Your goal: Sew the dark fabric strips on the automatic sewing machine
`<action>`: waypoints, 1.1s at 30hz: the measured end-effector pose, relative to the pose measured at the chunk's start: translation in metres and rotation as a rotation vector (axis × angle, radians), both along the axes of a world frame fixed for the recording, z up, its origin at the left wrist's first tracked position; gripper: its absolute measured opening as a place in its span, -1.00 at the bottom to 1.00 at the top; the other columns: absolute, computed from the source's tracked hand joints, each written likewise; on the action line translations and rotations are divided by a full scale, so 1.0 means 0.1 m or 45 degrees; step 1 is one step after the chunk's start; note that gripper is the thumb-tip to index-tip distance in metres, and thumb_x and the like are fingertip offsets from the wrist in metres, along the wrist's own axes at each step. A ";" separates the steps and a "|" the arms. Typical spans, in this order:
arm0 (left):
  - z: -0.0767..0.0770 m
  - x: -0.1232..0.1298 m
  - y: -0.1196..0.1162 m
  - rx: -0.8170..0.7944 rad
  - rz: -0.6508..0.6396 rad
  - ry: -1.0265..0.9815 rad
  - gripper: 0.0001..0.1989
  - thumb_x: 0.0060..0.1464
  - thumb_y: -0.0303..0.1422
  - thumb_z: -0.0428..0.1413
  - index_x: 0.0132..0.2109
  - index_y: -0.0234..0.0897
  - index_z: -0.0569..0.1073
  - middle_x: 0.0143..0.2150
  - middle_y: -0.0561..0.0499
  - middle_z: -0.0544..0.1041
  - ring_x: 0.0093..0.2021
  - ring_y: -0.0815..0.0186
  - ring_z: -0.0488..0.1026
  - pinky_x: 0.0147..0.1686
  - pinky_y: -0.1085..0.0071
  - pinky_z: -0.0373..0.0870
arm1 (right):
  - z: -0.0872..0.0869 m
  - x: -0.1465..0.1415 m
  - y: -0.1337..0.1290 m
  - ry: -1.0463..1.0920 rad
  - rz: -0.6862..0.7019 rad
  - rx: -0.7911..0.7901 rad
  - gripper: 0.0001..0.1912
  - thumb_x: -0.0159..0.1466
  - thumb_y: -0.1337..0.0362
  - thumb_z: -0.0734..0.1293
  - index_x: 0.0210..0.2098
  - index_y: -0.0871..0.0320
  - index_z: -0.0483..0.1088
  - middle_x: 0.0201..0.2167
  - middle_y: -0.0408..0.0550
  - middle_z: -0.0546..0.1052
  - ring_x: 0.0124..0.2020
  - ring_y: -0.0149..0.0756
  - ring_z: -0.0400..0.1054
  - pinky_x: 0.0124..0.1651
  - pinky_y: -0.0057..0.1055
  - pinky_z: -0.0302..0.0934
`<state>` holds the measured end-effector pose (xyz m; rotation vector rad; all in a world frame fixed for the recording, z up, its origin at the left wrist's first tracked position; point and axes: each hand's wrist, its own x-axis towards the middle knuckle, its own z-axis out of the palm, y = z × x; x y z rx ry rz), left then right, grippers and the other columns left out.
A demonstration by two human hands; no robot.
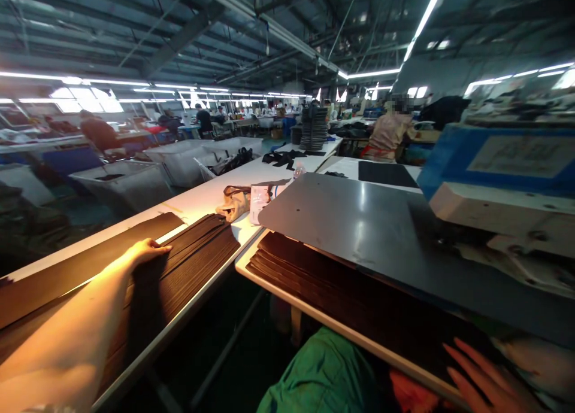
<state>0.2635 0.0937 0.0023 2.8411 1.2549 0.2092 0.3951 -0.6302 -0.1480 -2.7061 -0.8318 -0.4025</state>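
My left hand (150,249) reaches over a long stack of dark fabric strips (197,251) on the left table. Its fingers are pressed together at the edge of the top strip; the thumb is hidden. Beside that stack lies a flat brown-looking strip (90,260). At the lower right, my right hand (483,380) rests with fingers spread on a second stack of dark pieces (323,281). That stack lies on a light-edged table, partly under a raised grey metal plate (332,212).
A blue and white machine (498,167) stands at the right above the plate. A tan pouch (236,203) and a pink-white packet (258,203) lie between the stacks. White bins (130,182) stand left of the table. A person (389,131) works further back.
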 end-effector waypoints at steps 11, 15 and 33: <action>0.26 0.03 -0.24 0.081 -0.056 0.177 -0.69 0.12 -0.24 -0.24 -0.31 -0.25 0.34 -0.35 0.03 0.47 -0.36 0.33 0.40 -0.46 0.57 0.20 | 0.62 -0.08 0.52 0.150 0.024 0.090 -0.55 0.21 0.02 0.10 -0.08 0.09 0.41 0.01 0.05 0.40 -0.03 -0.07 0.33 -0.01 -0.09 0.28; 0.45 0.21 -1.03 0.380 -0.358 0.107 -0.69 0.16 -0.29 -0.28 -0.22 -0.26 0.33 -0.21 -0.03 0.45 -0.27 0.28 0.43 -0.38 0.47 0.27 | 1.26 -0.35 1.22 0.563 0.132 0.265 -0.62 0.25 0.08 0.12 -0.02 0.01 0.37 0.07 -0.04 0.35 0.06 -0.20 0.25 0.10 -0.25 0.18; 0.81 0.13 -3.65 0.673 -1.823 -0.210 -0.56 -0.08 -0.58 -0.06 0.01 -0.32 0.31 -0.37 -0.05 0.46 -0.46 0.29 0.42 -0.53 0.43 0.35 | 1.78 -0.78 1.94 1.280 0.132 1.842 -0.45 0.15 -0.11 0.20 0.03 0.04 0.29 0.08 -0.04 0.33 0.11 -0.17 0.16 0.01 -0.27 0.22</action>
